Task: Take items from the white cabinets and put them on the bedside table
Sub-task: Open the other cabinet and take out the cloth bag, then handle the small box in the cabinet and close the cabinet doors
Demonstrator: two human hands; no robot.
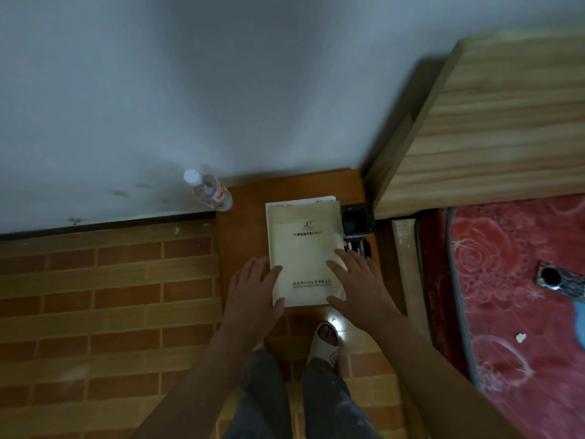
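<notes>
A cream booklet [303,248] with dark print lies flat on the orange wooden bedside table [243,229], on top of white sheets [300,201] that peek out at its far edge. My left hand [253,289] rests with straight fingers on the booklet's near left edge. On the near right edge lies my right hand [357,286], fingers straight too. A clear plastic bottle [209,191] with a white cap stands at the table's far left corner. A black pen holder [357,218] and some pens [359,247] sit along the table's right side.
A grey wall rises behind the table. The wooden headboard [493,122] and a red patterned mattress [512,280] fill the right. Brick-patterned floor [110,296] spreads to the left. My foot in a white slipper [327,342] stands just before the table.
</notes>
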